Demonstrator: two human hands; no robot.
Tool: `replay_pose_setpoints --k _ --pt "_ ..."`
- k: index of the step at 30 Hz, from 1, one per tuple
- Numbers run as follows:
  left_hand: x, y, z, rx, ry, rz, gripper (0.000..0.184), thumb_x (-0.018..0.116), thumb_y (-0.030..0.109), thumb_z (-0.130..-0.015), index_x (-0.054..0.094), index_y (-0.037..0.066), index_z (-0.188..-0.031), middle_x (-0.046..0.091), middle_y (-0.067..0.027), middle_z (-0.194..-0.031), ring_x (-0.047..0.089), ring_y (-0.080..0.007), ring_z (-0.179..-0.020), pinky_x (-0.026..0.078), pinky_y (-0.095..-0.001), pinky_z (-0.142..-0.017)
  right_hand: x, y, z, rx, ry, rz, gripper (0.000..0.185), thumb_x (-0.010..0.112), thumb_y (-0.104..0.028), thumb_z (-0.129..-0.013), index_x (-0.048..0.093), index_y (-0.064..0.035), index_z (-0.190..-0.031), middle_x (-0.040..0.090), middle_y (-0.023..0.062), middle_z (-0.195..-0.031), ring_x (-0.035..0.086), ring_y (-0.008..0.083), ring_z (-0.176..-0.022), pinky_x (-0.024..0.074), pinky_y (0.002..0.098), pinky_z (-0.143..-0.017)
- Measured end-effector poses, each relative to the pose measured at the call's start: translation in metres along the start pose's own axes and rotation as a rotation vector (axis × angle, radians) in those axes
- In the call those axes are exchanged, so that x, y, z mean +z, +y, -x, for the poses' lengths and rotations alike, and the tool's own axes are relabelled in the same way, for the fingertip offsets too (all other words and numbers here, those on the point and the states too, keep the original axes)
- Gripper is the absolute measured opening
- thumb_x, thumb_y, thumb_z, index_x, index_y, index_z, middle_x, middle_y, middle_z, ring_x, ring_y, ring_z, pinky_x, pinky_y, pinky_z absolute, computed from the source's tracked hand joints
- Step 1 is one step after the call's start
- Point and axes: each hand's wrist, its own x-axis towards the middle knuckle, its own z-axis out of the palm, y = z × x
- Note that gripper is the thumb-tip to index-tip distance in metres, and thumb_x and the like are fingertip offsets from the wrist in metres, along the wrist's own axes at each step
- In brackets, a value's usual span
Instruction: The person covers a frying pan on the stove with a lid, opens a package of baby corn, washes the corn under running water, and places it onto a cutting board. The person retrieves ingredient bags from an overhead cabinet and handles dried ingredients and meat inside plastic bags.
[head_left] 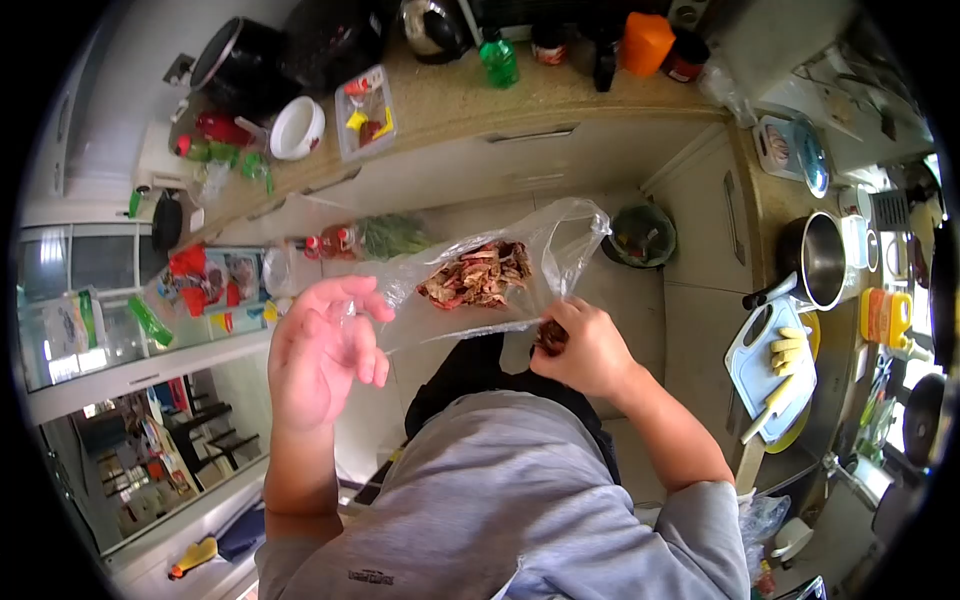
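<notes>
A clear plastic bag [440, 327] hangs in front of my body, with a clump of dry-looking reddish-brown pieces [478, 276] inside. I cannot tell exactly what these pieces are. My left hand [322, 350] is at the bag's left end, fingers curled and palm turned up, with thin plastic caught between them. To the right, my right hand [585, 345] is closed around a dark brown piece [550, 336] that looks like those in the bag. It sits just below the bag's right end, and its fingertips overlap the bag's lower edge.
A lined bin [640, 236] stands on the floor beyond the bag. On the right counter are a pot [822, 262] and a blue cutting board [752, 360] with pale yellow pieces and a knife. The back counter holds a white bowl [297, 128] and a plastic tray [366, 113].
</notes>
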Motion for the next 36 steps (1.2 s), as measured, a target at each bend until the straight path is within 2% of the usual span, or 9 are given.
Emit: replay_pose_setpoints --k 8,17,19,22,25,27,29,31,36 --pt "-0.012 -0.032 0.045 -0.226 0.219 -0.291 0.034 0.061 0.017 -0.100 0.059 -0.006 -0.124 0.065 -0.0138 -0.098 0.064 -0.0160 -0.072 0.055 -0.0317 -0.072 -0.002 0.005 0.052 0.124 -0.334 0.099 0.031 0.075 -0.009 -0.065 0.063 -0.0013 -0.093 0.063 0.0161 -0.086 0.065 0.0364 -0.074 0.0566 0.0424 -0.069" --pt "-0.013 -0.028 0.109 -0.296 0.437 -0.523 0.030 0.069 -0.003 -0.089 0.064 -0.005 -0.118 0.067 -0.0078 -0.094 0.064 -0.0098 -0.080 0.056 -0.0269 -0.074 0.005 -0.007 0.036 -0.253 -0.535 0.076 0.023 0.071 -0.007 -0.067 0.059 -0.0025 -0.086 0.059 0.0118 -0.082 0.063 0.0321 -0.071 0.0546 0.0422 -0.063" --pt "-0.012 -0.026 0.102 -0.389 0.365 -0.584 0.032 0.073 0.000 -0.085 0.065 -0.003 -0.116 0.065 -0.0133 -0.105 0.066 -0.0152 -0.085 0.057 -0.0329 -0.077 0.005 -0.010 0.036 -0.293 -0.555 0.086 0.024 0.072 -0.006 -0.066 0.060 -0.0020 -0.087 0.058 0.0110 -0.081 0.062 0.0315 -0.070 0.0539 0.0421 -0.064" --pt "0.004 -0.040 0.070 0.010 0.131 -1.452 0.035 0.076 0.005 -0.080 0.066 0.001 -0.113 0.055 -0.0221 -0.128 0.066 -0.0304 -0.092 0.055 -0.0414 -0.082 0.001 -0.014 0.037 -0.303 -0.584 0.102 0.024 0.072 -0.006 -0.067 0.060 -0.0023 -0.088 0.058 0.0111 -0.081 0.062 0.0314 -0.071 0.0540 0.0414 -0.064" --pt "0.012 -0.077 0.017 0.320 -0.079 -1.093 0.024 0.072 0.007 -0.080 0.068 0.001 -0.103 0.060 -0.0199 -0.126 0.066 -0.0347 -0.092 0.052 -0.0415 -0.084 -0.002 -0.013 0.040 -0.312 -0.577 0.130 0.024 0.072 -0.006 -0.067 0.060 -0.0023 -0.087 0.058 0.0112 -0.082 0.062 0.0312 -0.071 0.0541 0.0411 -0.065" --pt "0.004 -0.128 -0.018 -0.155 -0.533 -0.799 0.029 0.070 0.009 -0.084 0.068 0.002 -0.113 0.070 -0.0198 -0.107 0.067 -0.0358 -0.096 0.053 -0.0420 -0.087 -0.004 -0.013 0.038 -0.313 -0.603 0.140 0.024 0.072 -0.006 -0.067 0.060 -0.0018 -0.088 0.059 0.0113 -0.083 0.063 0.0310 -0.072 0.0541 0.0410 -0.065" --pt "0.002 -0.177 -0.047 -0.382 -0.794 -1.091 0.031 0.067 0.011 -0.086 0.068 0.006 -0.117 0.071 -0.0198 -0.094 0.068 -0.0371 -0.093 0.053 -0.0430 -0.086 -0.006 -0.013 0.037 -0.297 -0.599 0.142 0.024 0.071 -0.006 -0.067 0.060 -0.0017 -0.088 0.059 0.0114 -0.083 0.063 0.0310 -0.072 0.0542 0.0410 -0.065" --pt "0.000 -0.200 -0.065 -0.505 -0.719 -1.197 0.033 0.067 0.013 -0.087 0.067 0.011 -0.119 0.071 -0.0199 -0.099 0.067 -0.0384 -0.094 0.053 -0.0463 -0.085 -0.008 -0.012 0.037 -0.274 -0.596 0.141 0.025 0.071 -0.006 -0.067 0.060 -0.0015 -0.089 0.059 0.0115 -0.084 0.063 0.0311 -0.072 0.0542 0.0410 -0.065" --pt "-0.013 -0.248 -0.072 -0.406 -0.698 -1.268 0.048 0.064 0.028 -0.092 0.055 0.005 -0.134 0.069 -0.0204 -0.112 0.066 -0.0377 -0.103 0.053 -0.0453 -0.089 -0.008 -0.008 0.031 -0.232 -0.585 0.131 0.025 0.071 -0.006 -0.066 0.062 -0.0023 -0.089 0.059 0.0116 -0.085 0.063 0.0313 -0.073 0.0538 0.0408 -0.065"
